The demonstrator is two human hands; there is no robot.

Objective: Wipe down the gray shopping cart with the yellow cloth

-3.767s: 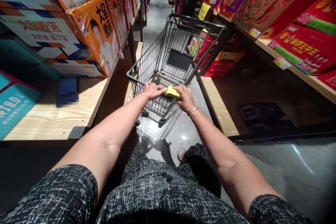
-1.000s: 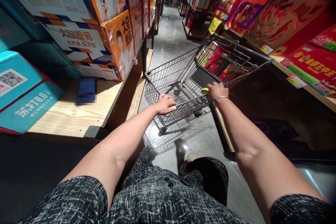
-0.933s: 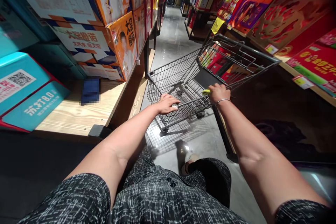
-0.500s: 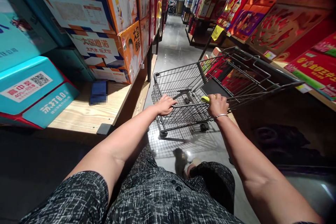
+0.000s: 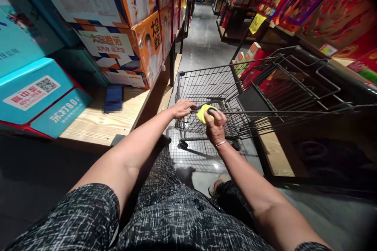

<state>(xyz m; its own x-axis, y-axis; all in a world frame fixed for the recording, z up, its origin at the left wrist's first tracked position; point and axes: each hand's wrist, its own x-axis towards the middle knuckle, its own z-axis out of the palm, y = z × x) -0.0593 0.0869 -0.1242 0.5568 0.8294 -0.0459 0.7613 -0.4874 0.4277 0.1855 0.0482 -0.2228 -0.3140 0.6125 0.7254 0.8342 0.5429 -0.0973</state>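
A dark metal shopping cart (image 5: 206, 82) stands at an angle in front of me, its basket showing nothing inside. My left hand (image 5: 183, 108) is closed on the cart's near top rim, close to its left corner. In my right hand (image 5: 217, 123) is a yellow cloth (image 5: 205, 113), with a small black part showing between the fingers. This hand is just right of my left hand, at the same rim; whether the cloth touches the rim is hard to tell.
On the left, a wooden shelf (image 5: 97, 125) bears orange boxes (image 5: 147, 51), a turquoise box (image 5: 44, 94) and a dark phone-like object (image 5: 113, 99). Red and purple boxes (image 5: 303, 2) line the right shelf. A grey-floored aisle (image 5: 202, 35) runs ahead between shelves.
My right hand has moved left along the rim toward my left hand, and more of the yellow cloth shows. The cart appears shifted right and a little turned. My left hand stays on the rim.
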